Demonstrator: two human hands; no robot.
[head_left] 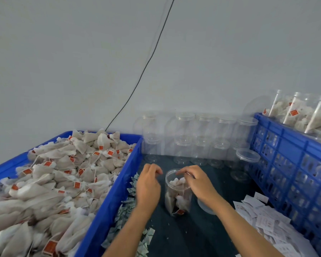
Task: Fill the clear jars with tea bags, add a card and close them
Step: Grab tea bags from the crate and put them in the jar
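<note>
Resting on dark tabletop (202,234) below grey wall (63,62), loosely curled fingers (157,170) hold nothing.

Soft, even, bluish light; faint shadows; mild overall blur; wide-angle bending at edges; no harsh glare.

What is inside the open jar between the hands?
The jar holds tea bags, one red tag low down. The right hand covers part of the mouth; no card shows.
</note>
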